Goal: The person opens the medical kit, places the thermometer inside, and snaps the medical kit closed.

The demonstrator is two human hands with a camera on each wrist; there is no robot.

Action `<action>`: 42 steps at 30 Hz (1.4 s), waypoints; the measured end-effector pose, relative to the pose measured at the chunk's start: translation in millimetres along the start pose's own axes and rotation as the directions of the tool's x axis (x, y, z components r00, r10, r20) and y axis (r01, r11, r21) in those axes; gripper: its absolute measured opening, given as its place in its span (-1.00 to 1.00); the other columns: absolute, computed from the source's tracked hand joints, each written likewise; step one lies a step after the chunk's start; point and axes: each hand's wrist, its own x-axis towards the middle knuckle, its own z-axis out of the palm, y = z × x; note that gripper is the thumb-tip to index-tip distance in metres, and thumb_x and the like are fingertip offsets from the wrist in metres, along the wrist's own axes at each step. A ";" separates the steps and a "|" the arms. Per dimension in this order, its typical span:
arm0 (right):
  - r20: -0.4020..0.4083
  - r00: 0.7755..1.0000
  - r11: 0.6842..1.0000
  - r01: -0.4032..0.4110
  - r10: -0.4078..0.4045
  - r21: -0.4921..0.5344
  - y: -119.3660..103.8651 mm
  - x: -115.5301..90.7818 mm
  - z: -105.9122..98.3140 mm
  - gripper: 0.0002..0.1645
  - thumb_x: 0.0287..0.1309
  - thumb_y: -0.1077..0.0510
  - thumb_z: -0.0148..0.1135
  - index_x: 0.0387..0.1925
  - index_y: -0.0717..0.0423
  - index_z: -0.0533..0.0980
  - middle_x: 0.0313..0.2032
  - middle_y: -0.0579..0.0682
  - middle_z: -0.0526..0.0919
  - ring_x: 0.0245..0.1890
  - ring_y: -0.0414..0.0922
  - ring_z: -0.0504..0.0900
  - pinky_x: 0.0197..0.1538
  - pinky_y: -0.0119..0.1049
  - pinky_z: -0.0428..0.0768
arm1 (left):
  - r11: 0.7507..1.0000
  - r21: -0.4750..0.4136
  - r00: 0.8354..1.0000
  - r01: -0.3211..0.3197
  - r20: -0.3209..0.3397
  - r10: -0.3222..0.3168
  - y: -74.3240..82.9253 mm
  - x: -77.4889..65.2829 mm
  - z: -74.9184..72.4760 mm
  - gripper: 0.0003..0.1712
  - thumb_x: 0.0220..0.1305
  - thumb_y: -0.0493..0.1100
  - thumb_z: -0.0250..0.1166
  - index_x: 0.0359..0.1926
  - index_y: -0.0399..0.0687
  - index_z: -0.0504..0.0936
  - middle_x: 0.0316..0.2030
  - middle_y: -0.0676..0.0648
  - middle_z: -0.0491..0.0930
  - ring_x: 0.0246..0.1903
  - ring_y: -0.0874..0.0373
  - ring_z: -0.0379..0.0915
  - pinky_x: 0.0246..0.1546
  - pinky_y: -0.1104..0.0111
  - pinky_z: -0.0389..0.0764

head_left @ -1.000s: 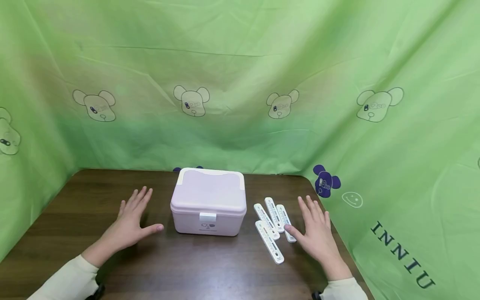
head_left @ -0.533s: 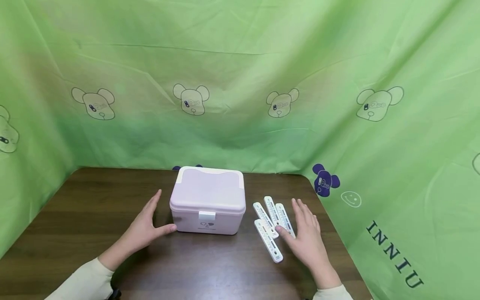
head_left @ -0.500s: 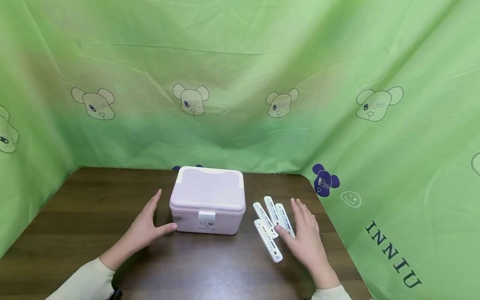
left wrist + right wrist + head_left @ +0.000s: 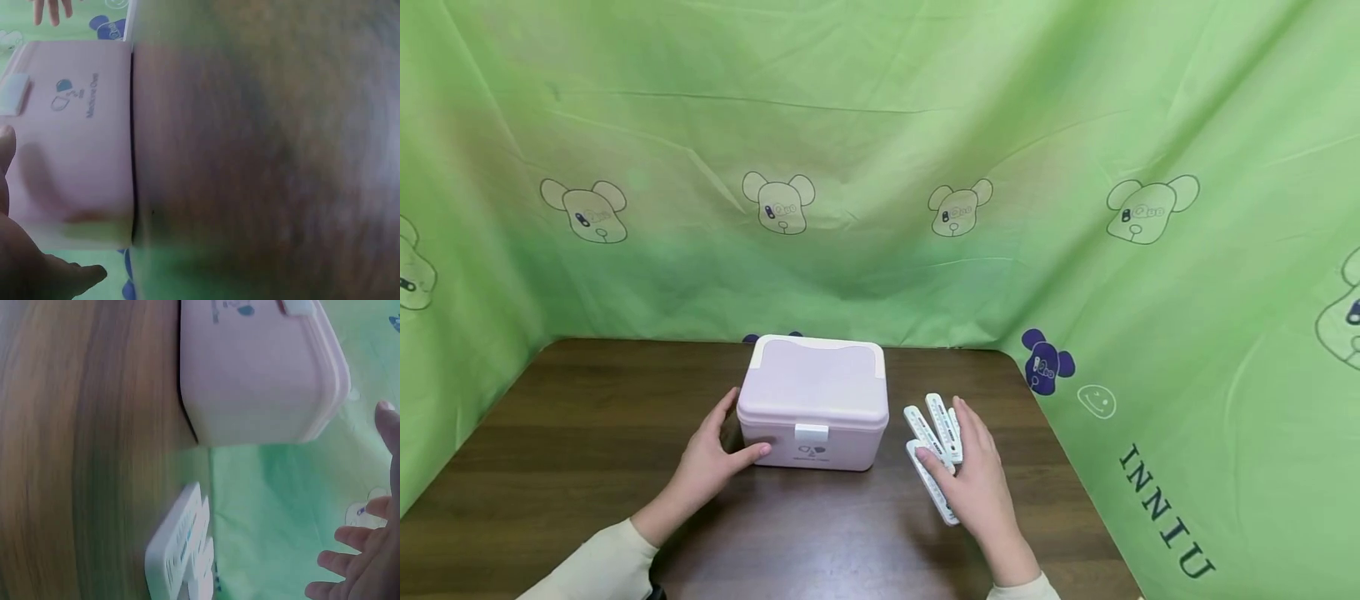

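A pale pink medicine box [image 4: 818, 392] with a lilac lid and a white front latch [image 4: 811, 433] stands lidded on the table. My left hand [image 4: 703, 462] is at its left side, thumb stretched before the front corner and fingers along the side; whether it touches cannot be told. Several white, flat strips that look like thermometers [image 4: 936, 433] lie in an overlapping fan right of the box. My right hand [image 4: 977, 483] is over the right part of this fan, fingers extended and holding nothing. It hides part of the strips. In the right wrist view its fingers [image 4: 350, 537] are spread, apart from the thermometers.
The dark wooden table [image 4: 820, 542] reaches back to a green curtain [image 4: 865, 275] printed with bear heads, which also runs along both sides. The right table edge lies beyond my right hand.
Both hands have moved inward. My left hand has come to the box's left side, and my right hand has shifted left over the thermometers. The box and thermometers stay in place.
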 end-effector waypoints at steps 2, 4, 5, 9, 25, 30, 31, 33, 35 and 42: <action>-0.002 1.000 1.000 -0.005 0.005 0.014 -5.2 -0.8 2.6 0.13 0.15 -0.24 0.47 0.60 -0.06 0.13 0.53 0.11 0.26 0.47 0.20 0.29 0.42 0.28 0.33 | 0.999 -0.041 1.000 0.007 -0.007 -0.008 0.9 0.0 2.4 0.31 0.04 0.18 0.61 0.61 -0.14 0.04 0.55 -0.29 0.14 0.52 -0.22 0.09 0.47 -0.10 0.25; -0.003 1.000 1.000 -0.016 0.016 0.025 -10.2 -1.4 5.2 0.13 0.12 -0.24 0.49 0.60 -0.09 0.15 0.51 0.12 0.28 0.47 0.19 0.29 0.41 0.27 0.34 | 0.997 -0.081 1.000 0.016 -0.013 -0.017 2.1 0.7 3.9 0.31 0.03 0.15 0.62 0.61 -0.16 0.05 0.56 -0.27 0.14 0.51 -0.21 0.12 0.46 -0.01 0.29; -0.005 1.000 0.999 -0.023 0.023 0.034 -12.6 -1.7 6.4 0.13 0.11 -0.23 0.50 0.59 -0.10 0.16 0.51 0.13 0.29 0.47 0.19 0.30 0.41 0.26 0.35 | 0.995 -0.093 1.000 0.020 -0.015 -0.022 2.7 1.2 4.5 0.31 0.02 0.14 0.63 0.61 -0.17 0.05 0.56 -0.27 0.13 0.50 -0.21 0.14 0.44 0.02 0.31; -0.027 0.998 0.997 -0.047 0.049 0.067 -23.3 -2.3 11.2 0.09 0.08 -0.19 0.54 0.56 -0.10 0.23 0.46 0.18 0.35 0.47 0.19 0.30 0.43 0.24 0.35 | 0.993 -0.115 0.999 0.033 -0.031 -0.037 4.5 3.8 6.5 0.30 0.01 0.08 0.65 0.60 -0.20 0.07 0.54 -0.27 0.17 0.49 -0.18 0.18 0.44 0.09 0.31; -0.204 0.978 0.989 -0.011 0.041 0.147 -71.9 -3.9 31.4 -0.11 -0.03 -0.05 0.64 0.34 0.05 0.49 0.27 0.05 0.54 0.35 0.06 0.46 0.40 0.00 0.42 | 0.990 -0.138 0.995 -0.007 -0.104 -0.008 10.4 7.1 17.3 0.08 0.01 -0.04 0.66 0.50 -0.22 0.33 0.26 -0.24 0.58 0.24 -0.03 0.53 0.22 0.28 0.59; -0.245 0.969 0.990 0.004 0.031 0.141 -87.7 -5.2 38.7 -0.19 -0.06 0.00 0.66 0.25 0.09 0.56 0.15 0.05 0.58 0.22 0.02 0.53 0.28 -0.06 0.50 | 0.986 -0.168 0.992 0.004 -0.123 -0.025 12.2 6.0 20.1 -0.06 0.03 -0.06 0.65 0.40 -0.20 0.45 0.13 -0.18 0.67 0.10 0.09 0.59 -0.01 0.61 0.58; -0.249 0.968 0.990 0.000 0.035 0.140 -90.6 -5.7 40.2 -0.21 -0.06 0.00 0.66 0.23 0.09 0.56 0.13 0.04 0.58 0.21 0.01 0.54 0.26 -0.05 0.51 | 0.985 -0.172 0.992 0.005 -0.125 -0.026 12.3 6.0 20.6 -0.09 0.04 -0.05 0.64 0.38 -0.20 0.47 0.12 -0.18 0.68 0.09 0.09 0.59 -0.02 0.61 0.59; -0.254 0.966 0.989 -0.003 0.040 0.146 -96.0 -6.9 43.4 -0.23 -0.06 0.01 0.66 0.21 0.10 0.57 0.10 0.02 0.59 0.18 0.00 0.55 0.25 -0.06 0.52 | 0.984 -0.178 0.992 0.008 -0.126 -0.031 12.5 5.6 21.3 -0.10 0.05 -0.03 0.63 0.37 -0.19 0.48 0.13 -0.18 0.67 0.10 0.08 0.59 0.00 0.61 0.58; -0.255 0.966 0.989 0.003 0.036 0.150 -100.5 -8.3 47.6 -0.25 -0.04 0.00 0.65 0.19 0.11 0.58 0.07 0.02 0.59 0.15 -0.01 0.56 0.24 -0.07 0.53 | 0.982 -0.186 0.992 0.014 -0.123 -0.037 12.7 5.5 21.6 -0.10 0.07 -0.01 0.62 0.39 -0.18 0.47 0.15 -0.18 0.66 0.13 0.06 0.58 0.01 0.63 0.56; -0.254 0.967 0.993 0.040 -0.011 0.111 -118.4 -15.6 70.2 -0.34 -0.09 -0.01 0.67 0.06 0.09 0.61 -0.03 -0.06 0.63 0.03 -0.11 0.61 0.16 -0.18 0.58 | 0.979 -0.202 0.990 0.027 -0.130 -0.055 13.8 4.4 22.1 -0.07 0.07 -0.04 0.62 0.41 -0.22 0.44 0.21 -0.20 0.62 0.19 0.04 0.56 0.00 0.71 0.51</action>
